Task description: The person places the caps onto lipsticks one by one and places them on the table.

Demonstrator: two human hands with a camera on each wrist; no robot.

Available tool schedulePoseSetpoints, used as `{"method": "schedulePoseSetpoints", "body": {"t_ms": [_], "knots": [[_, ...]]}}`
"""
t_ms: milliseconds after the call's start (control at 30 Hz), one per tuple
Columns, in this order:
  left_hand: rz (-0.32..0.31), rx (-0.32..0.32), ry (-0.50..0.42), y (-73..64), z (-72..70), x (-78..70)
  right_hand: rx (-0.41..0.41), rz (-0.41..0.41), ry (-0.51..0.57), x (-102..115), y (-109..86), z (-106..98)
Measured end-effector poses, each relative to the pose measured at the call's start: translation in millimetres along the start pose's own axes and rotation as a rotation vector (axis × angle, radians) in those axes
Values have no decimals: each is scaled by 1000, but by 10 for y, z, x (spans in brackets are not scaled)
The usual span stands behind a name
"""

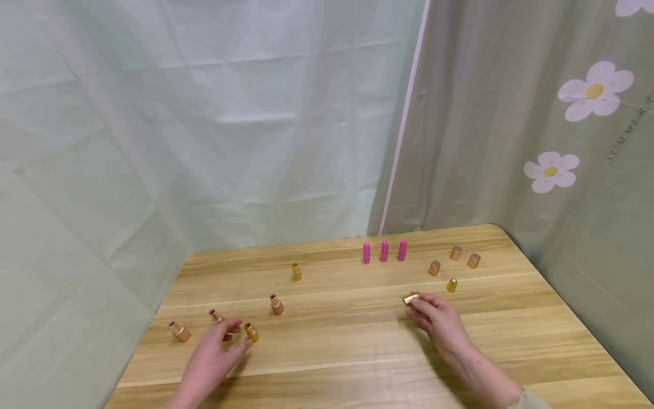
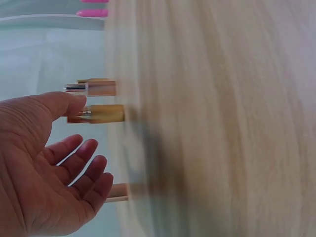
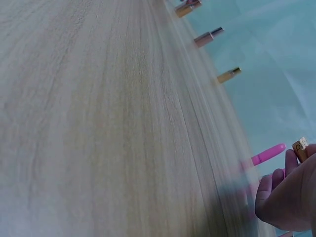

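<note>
My left hand [image 1: 217,352] is by a gold lipstick tube [image 1: 251,332] that stands uncapped on the table. The thumb is beside the tube and the other fingers are spread apart from it. Behind that hand, a rose-gold lipstick tube [image 1: 215,316] is partly hidden. Two more rose-gold tubes, one left [image 1: 180,332] and one right [image 1: 276,304], stand nearby. My right hand [image 1: 441,324] pinches a gold lipstick cap [image 1: 410,299], tilted sideways above the table. Beyond the right hand stands another gold cap [image 1: 452,285].
A second gold tube [image 1: 296,271] stands farther back. Three pink bullet-shaped lipsticks [image 1: 384,251] stand in a row near the back edge. Three rose-gold caps [image 1: 456,253] stand right of them. Curtains [image 1: 286,125] hang behind the wooden table [image 1: 347,352].
</note>
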State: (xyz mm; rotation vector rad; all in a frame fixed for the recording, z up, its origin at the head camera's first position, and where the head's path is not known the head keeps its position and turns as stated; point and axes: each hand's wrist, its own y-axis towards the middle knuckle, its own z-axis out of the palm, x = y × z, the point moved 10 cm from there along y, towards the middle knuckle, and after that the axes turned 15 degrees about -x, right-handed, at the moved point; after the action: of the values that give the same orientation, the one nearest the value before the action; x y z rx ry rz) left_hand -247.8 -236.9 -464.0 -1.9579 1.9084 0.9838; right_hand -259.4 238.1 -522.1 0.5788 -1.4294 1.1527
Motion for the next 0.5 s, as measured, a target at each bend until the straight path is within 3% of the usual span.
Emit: {"method": "schedulePoseSetpoints", "body": {"t_ms": [233, 500], "knots": [[-4, 13, 15, 63, 160, 76, 10, 5, 5, 8, -14, -9], [-42, 28, 7, 81, 241, 111, 17, -1, 15, -1, 2, 2]]}}
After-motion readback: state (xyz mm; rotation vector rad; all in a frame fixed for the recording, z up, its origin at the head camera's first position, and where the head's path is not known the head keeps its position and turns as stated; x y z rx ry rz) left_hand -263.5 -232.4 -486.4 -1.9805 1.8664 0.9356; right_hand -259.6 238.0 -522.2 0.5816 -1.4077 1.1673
